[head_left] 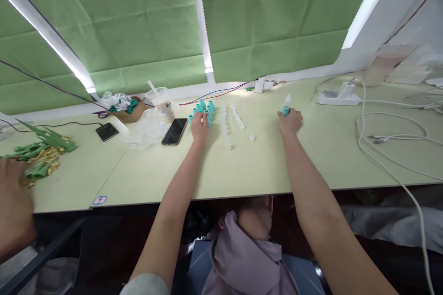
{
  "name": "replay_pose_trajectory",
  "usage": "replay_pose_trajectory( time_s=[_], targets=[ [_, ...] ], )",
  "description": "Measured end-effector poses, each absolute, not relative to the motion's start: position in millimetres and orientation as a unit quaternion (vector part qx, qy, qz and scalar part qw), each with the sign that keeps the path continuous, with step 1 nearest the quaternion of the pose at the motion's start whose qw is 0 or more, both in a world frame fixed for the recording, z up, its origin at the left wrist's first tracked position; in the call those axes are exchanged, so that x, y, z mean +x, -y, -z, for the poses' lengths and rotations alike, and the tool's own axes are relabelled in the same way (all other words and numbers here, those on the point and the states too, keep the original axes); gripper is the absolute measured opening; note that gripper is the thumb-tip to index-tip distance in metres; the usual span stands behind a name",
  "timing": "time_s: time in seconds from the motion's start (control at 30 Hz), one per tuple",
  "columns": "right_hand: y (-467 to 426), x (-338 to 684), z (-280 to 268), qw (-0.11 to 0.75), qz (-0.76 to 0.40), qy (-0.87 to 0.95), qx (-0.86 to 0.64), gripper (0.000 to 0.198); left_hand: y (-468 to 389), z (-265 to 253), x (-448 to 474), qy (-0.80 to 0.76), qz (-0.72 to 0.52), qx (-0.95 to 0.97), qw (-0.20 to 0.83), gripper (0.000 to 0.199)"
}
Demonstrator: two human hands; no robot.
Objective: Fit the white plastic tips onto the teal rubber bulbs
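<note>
My right hand is closed around a small LED candle, a teal base topped by a white flame-shaped tip, held upright at the tabletop. My left hand is over the near side of a cluster of teal candle bases. Its fingers are closed down among them, seemingly on one base, though the fingertips are partly hidden. Between my hands, white flame-shaped tips stand in rows. One loose tip sits apart, and a translucent piece lies nearer me.
Left of the bases are a phone, a drink cup, a crumpled plastic bag and a cardboard box. A power strip with white cables lies right. Another person's hand is by green-and-yellow pieces far left.
</note>
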State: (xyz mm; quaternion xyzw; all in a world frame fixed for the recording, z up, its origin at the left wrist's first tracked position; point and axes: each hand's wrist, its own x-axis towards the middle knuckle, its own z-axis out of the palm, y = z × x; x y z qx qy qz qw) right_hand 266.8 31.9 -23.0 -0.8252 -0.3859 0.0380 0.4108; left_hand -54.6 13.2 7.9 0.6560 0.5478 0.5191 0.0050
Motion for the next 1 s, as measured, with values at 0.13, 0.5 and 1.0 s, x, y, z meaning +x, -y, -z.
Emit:
replay_pose_trajectory(
  time_s=[0.13,0.5,1.0],
  targets=[
    [-28,264,19,0.403,-0.046,0.378,-0.832,0.036,-12,-9,-55,-0.548,-0.516,0.658,0.000,0.029],
    [-32,267,21,0.420,-0.077,0.346,-0.835,0.047,-10,-12,-54,-0.545,-0.512,0.664,-0.001,0.030],
    [-2,214,-29,0.468,-0.001,0.696,-0.545,0.025,-10,-10,-53,-0.542,-0.513,0.666,-0.003,0.031]
  ],
)
